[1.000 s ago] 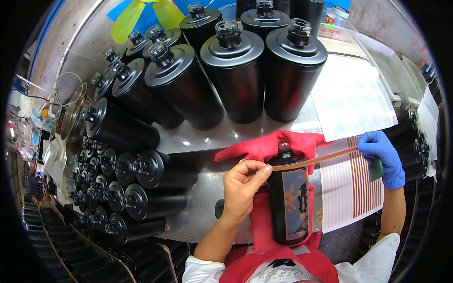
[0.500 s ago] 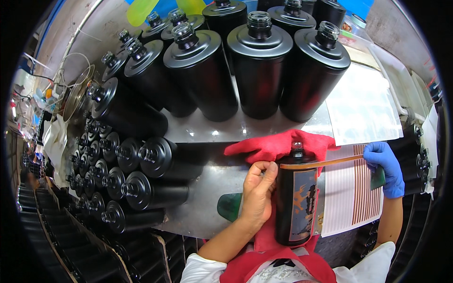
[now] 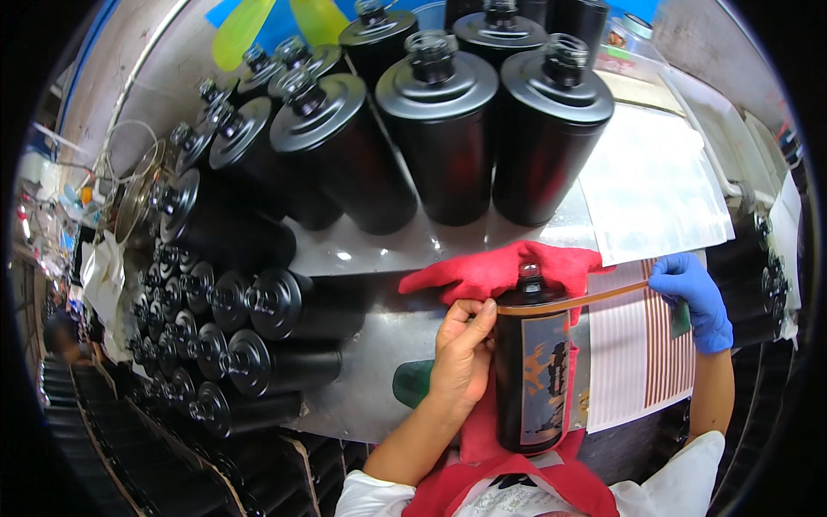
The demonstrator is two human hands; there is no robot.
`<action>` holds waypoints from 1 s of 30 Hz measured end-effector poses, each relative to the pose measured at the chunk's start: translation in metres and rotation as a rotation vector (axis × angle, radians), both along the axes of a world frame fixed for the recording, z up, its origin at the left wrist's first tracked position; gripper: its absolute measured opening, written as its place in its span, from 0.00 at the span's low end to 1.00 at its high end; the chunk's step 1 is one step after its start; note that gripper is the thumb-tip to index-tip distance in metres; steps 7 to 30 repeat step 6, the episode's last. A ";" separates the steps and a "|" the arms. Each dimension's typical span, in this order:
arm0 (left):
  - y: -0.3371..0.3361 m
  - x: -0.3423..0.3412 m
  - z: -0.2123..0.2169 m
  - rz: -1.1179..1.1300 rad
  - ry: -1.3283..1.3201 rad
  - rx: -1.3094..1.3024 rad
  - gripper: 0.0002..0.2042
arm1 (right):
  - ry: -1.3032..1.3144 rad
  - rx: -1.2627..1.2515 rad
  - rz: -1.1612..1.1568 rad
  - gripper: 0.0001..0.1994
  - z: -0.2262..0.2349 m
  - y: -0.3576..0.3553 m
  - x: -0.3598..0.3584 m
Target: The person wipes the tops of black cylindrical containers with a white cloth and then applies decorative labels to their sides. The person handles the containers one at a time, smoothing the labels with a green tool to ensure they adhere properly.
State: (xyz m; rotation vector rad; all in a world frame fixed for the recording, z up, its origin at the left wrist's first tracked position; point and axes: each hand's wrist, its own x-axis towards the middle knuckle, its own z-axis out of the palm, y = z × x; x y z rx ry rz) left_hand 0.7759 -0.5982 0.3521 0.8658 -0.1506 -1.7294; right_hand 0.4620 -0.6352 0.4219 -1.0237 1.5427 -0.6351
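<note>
A black bottle (image 3: 510,388) with a clear threaded neck and a patterned label (image 3: 544,379) stands before me, propped on red cloth. My bare left hand (image 3: 461,353) pinches one end of a thin brown strip (image 3: 603,297) at the left of the bottle's shoulder. The strip runs across the front, just below the shoulder rim, and stretches off to the right. There my blue-gloved right hand (image 3: 696,302) grips its other end. A dark green flat piece (image 3: 680,319) shows by the gloved fingers; I cannot tell how it is held.
A white sheet with brown strips (image 3: 668,362) lies under my right hand. Red cloth (image 3: 482,276) is bunched behind the bottle. Another green piece (image 3: 412,383) lies left of my left wrist. Several tall black bottles (image 3: 438,146) stand behind; more (image 3: 276,362) crowd the left. White paper (image 3: 655,185) lies back right.
The view has shifted slightly, so the back bottles appear farther left. The strip now sits a little lower on the bottle's shoulder and slopes more. Both hands keep their grip.
</note>
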 end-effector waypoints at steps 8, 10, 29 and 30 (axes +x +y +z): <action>0.047 0.006 -0.003 0.165 -1.041 -0.994 0.13 | 0.042 -0.015 0.054 0.06 -0.006 -0.003 -0.004; 0.047 0.006 -0.003 0.165 -1.041 -0.994 0.13 | 0.042 -0.015 0.054 0.06 -0.006 -0.003 -0.004; 0.047 0.006 -0.003 0.165 -1.041 -0.994 0.13 | 0.042 -0.015 0.054 0.06 -0.006 -0.003 -0.004; 0.047 0.006 -0.003 0.165 -1.041 -0.994 0.13 | 0.042 -0.015 0.054 0.06 -0.006 -0.003 -0.004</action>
